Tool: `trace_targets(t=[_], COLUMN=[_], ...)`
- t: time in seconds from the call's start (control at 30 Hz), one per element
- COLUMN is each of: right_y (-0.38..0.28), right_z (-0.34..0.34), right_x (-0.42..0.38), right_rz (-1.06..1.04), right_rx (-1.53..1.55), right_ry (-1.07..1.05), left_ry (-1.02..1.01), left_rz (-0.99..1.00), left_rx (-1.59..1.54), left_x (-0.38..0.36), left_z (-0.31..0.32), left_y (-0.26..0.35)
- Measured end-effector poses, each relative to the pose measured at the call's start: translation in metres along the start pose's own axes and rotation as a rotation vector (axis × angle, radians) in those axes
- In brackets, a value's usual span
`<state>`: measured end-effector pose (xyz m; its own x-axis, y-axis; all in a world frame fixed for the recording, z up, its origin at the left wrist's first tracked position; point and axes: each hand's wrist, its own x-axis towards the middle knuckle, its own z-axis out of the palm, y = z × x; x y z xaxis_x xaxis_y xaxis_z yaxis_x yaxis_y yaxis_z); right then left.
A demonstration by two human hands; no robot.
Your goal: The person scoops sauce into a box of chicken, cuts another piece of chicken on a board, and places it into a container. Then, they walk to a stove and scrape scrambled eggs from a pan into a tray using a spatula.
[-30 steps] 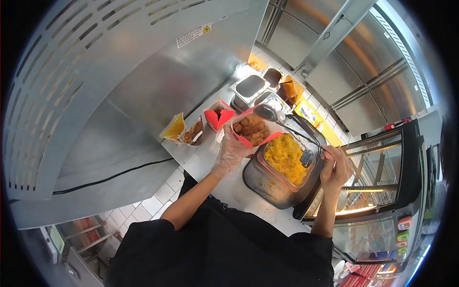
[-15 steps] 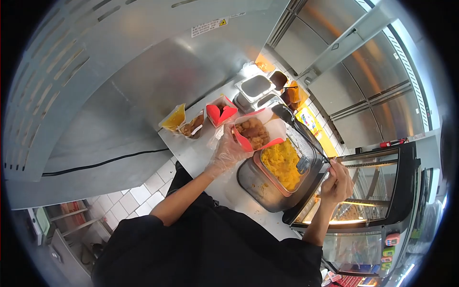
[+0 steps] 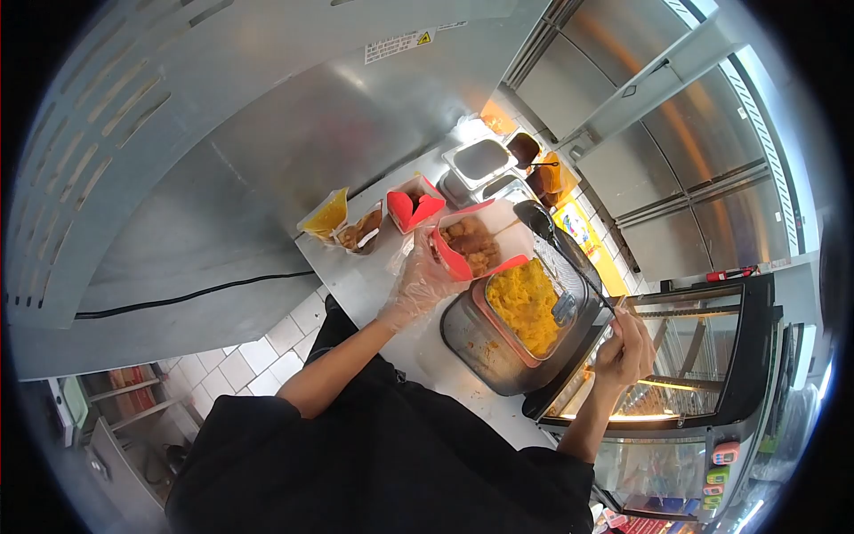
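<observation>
In a clear plastic glove, my left hand (image 3: 422, 283) is closed around a red-and-white takeaway box (image 3: 511, 233). Brown fried pieces (image 3: 471, 245) fill the box, some with darker sauce on them. My right hand (image 3: 625, 347) grips the long handle of a black serving spoon (image 3: 583, 262). The spoon's dark head is beside the box's right edge, above a wire rack. Below the box, a pan of yellow mash-like food (image 3: 523, 307) sits inside a larger metal tray (image 3: 480, 360), with a grey utensil head (image 3: 564, 309) resting at its side.
Another red box (image 3: 415, 203) stands on the metal counter (image 3: 351, 280), near an open paper bag of food (image 3: 360, 231) and a yellow-lined packet (image 3: 326, 216). Metal containers (image 3: 480, 160) stand farther back. A lit glass display case (image 3: 685, 356) is at right; a steel panel (image 3: 294, 133) rises at left.
The serving spoon's head has shifted slightly right and down, and my right hand slightly left. My left hand keeps the box in nearly the same place. The view has tilted a little.
</observation>
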<state>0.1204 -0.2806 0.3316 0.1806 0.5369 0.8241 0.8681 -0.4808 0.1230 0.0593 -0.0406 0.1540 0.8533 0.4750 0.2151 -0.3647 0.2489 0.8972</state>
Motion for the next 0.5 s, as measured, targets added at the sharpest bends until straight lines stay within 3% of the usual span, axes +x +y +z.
trace_targets(t=[0.4,0.5], right_y=[0.0,0.0], right_z=[-0.004,-0.002], right_x=[-0.003,-0.004], right_rz=[0.018,0.026], right_rx=[0.006,0.015], right_ry=[-0.041,-0.042], left_ry=[0.015,-0.001], left_rz=[-0.021,-0.077], left_rx=[0.032,-0.151], left_x=[-0.002,-0.002], left_z=[0.003,0.006], left_y=[0.006,0.012])
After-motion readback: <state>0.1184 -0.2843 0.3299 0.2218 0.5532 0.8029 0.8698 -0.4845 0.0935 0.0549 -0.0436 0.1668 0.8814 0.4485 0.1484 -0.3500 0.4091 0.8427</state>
